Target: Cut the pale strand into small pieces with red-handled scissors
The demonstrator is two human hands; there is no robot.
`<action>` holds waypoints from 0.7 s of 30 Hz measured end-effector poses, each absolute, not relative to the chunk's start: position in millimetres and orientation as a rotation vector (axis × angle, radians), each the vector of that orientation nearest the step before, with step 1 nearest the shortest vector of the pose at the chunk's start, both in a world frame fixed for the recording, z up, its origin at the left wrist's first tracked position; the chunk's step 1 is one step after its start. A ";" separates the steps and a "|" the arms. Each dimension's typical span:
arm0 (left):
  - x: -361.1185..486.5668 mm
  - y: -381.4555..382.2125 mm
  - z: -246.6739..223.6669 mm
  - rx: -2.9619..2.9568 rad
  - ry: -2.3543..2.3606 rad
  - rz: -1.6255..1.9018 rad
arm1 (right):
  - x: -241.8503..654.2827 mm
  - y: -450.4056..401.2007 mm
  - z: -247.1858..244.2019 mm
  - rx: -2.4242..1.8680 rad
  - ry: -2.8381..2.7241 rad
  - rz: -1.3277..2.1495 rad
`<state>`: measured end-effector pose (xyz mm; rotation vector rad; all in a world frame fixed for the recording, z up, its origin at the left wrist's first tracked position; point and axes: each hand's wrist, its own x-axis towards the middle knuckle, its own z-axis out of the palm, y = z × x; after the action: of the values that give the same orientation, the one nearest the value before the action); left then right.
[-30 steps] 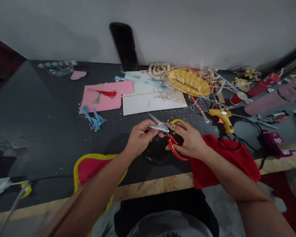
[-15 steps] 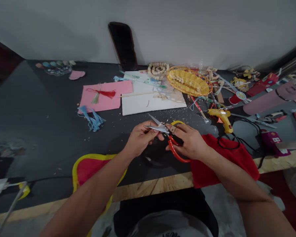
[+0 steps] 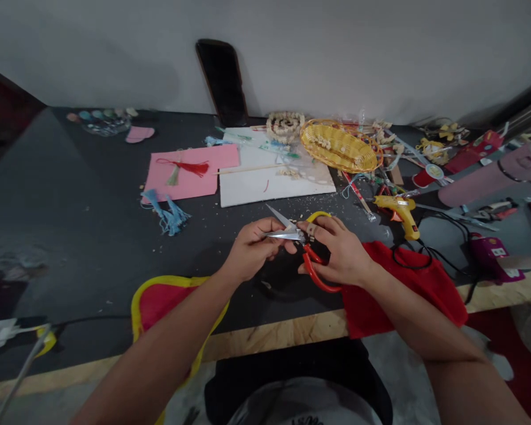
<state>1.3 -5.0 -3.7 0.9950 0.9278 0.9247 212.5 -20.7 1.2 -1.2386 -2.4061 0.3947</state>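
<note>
I'm seeing scissors (image 3: 287,235) at mid-frame, the right hand (image 3: 345,254) gripping their handles, spread so that the blades are standing apart around a small pale piece (image 3: 290,228). The left hand (image 3: 250,251) is curling narrow beside them — perhaps steadying that piece, but the blades are hiding its fingertips and I can't tell what they're holding. At upper centre, a white board (image 3: 252,192) is lying flat; right of it, a yellow glue gun (image 3: 398,209) is resting, probably for easy reach.
</note>
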 end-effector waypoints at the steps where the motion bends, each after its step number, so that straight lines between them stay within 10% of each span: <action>1: 1.2 -5.0 -3.0 0.990 0.920 0.911 | 212.7 -20.4 0.8 -1.232 -2.404 0.392; 21: 1.0 -7.7 -6.3 1.129 0.912 0.974 | 209.3 -25.8 5.9 -1.141 -2.371 0.499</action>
<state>1.0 -7.7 -6.3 1.1291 0.9116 0.9742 209.3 -25.8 5.9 -1.1410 -2.3706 0.4988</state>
